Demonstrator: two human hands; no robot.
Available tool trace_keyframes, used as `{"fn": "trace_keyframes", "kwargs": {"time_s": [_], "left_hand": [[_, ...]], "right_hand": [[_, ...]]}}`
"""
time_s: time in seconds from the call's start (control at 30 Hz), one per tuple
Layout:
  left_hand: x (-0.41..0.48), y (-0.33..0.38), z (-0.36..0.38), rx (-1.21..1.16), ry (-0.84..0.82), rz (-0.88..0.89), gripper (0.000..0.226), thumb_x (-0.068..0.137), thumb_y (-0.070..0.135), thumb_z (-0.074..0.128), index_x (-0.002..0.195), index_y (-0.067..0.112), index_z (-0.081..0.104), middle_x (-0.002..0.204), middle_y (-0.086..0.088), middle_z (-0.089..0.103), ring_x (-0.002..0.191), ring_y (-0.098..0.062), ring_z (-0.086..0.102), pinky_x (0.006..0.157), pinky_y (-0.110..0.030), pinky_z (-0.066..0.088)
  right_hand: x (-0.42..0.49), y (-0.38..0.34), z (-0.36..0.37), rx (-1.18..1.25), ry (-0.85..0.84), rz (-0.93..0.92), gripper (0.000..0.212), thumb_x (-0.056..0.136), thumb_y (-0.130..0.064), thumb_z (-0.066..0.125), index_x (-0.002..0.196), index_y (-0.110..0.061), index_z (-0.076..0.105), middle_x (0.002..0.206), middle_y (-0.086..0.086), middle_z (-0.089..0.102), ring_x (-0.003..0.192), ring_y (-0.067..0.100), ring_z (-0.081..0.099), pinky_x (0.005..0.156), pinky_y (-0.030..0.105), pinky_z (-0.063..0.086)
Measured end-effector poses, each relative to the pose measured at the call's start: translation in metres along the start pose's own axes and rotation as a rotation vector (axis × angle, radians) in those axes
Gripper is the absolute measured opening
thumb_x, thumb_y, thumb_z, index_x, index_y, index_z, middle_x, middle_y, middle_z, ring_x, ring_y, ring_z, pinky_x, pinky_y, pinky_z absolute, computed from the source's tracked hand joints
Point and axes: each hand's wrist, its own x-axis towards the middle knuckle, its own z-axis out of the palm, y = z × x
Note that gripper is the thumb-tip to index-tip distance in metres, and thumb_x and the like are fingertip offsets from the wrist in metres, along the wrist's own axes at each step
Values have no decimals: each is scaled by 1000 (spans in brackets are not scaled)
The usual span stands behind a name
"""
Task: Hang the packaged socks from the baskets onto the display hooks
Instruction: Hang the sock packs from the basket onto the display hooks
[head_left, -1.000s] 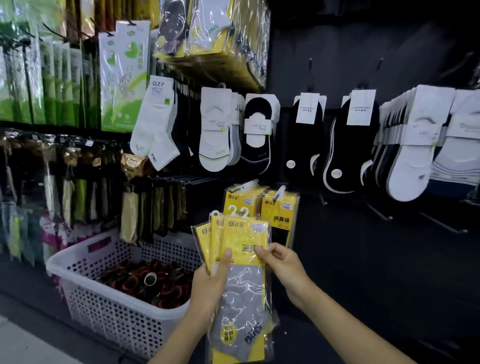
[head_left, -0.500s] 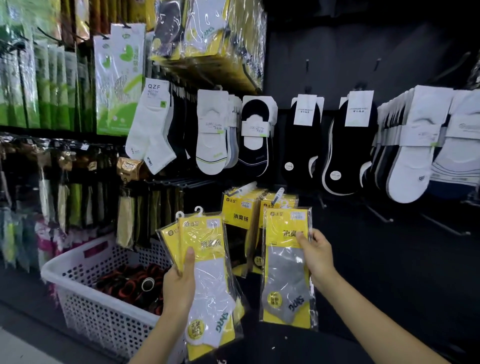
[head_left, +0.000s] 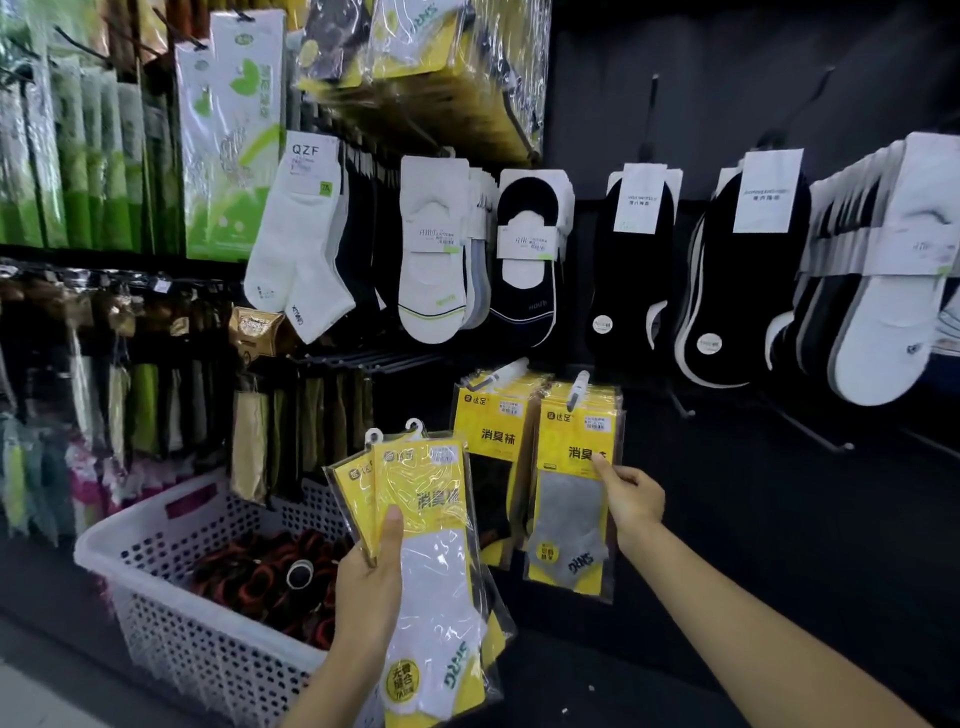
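- Gripped in the left hand (head_left: 366, 587): a fan of yellow sock packets (head_left: 431, 519), thumb pressed flat on the front one, white sock visible through the plastic. Held just right of the white basket (head_left: 171, 519), over its right-hand corner.
- Two white plastic hanger loops at the top of that fan, free of any hook.
- Pinched by the right hand (head_left: 636, 501) at its right edge: a grey-sock packet (head_left: 569, 514), fingertips closed on the lower part of the yellow header. Further right of the basket and higher than the fan.
- Top of the grey-sock packet level with a stack of like packets on a display hook (head_left: 577, 389). Seated on the hook or only held against it: cannot tell.
- Second stack of yellow packets (head_left: 493, 431) on its own hook, between the basket and the grey-sock packet, dark sock in front.
- Inside the basket: dark rolled items (head_left: 270, 577) with red and orange bands, kind unclear.
- Above and right of the basket: a row of low-cut socks (head_left: 639, 260), black and white, on a dark wall.
- Straight above the basket: white ankle socks (head_left: 301, 244) tagged QZF, and higher again green-and-white packages (head_left: 228, 130).
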Motion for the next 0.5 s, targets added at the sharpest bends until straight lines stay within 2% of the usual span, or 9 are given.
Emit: {"fn": "trace_keyframes", "kwargs": {"time_s": [0.13, 0.2, 0.3, 0.37, 0.43, 0.5], "left_hand": [[1, -6, 0, 18, -14, -6, 52, 86, 56, 47, 54, 20, 27, 36, 10, 22, 31, -4, 23, 43, -20, 22], [0, -9, 2, 31, -27, -16, 50, 86, 56, 47, 57, 20, 29, 39, 11, 22, 35, -4, 23, 42, -19, 22], [-5, -10, 8, 19, -67, -12, 49, 87, 54, 50, 57, 20, 32, 42, 11, 22, 38, -5, 23, 42, -19, 23], [-10, -8, 14, 17, -101, 12, 52, 89, 50, 52, 53, 20, 28, 40, 11, 20, 35, -4, 20, 39, -18, 20], [-18, -4, 23, 6, -141, 32, 48, 91, 45, 53, 55, 17, 38, 39, 11, 20, 34, -4, 20, 37, -16, 19], [-27, 1, 30, -19, -183, 55, 40, 91, 41, 55, 63, 12, 54, 37, 11, 26, 33, -2, 25, 37, -14, 21]], "right_hand": [[0, 17, -10, -85, 120, 38, 18, 83, -22, 72, 95, -10, 65, 102, 10, 67, 83, 20, 55, 74, 33, 47], [-10, 22, -18, -75, 115, 36, 23, 84, -20, 72, 101, -7, 64, 106, 11, 66, 85, 20, 56, 77, 34, 49], [-37, 21, -26, -8, -95, 34, 23, 87, -23, 68, 102, -6, 64, 100, 12, 67, 88, 23, 63, 84, 38, 54], [-63, 13, -29, 8, -306, 22, 22, 90, -28, 63, 101, -9, 65, 92, 10, 68, 81, 19, 64, 75, 31, 56], [-87, 3, -30, 0, -476, -7, 23, 92, -32, 59, 100, -13, 66, 93, 7, 69, 81, 17, 65, 68, 25, 54], [-105, -5, -31, 11, -576, -36, 26, 91, -35, 59, 101, -13, 68, 94, 8, 71, 82, 17, 67, 66, 24, 55]]}}
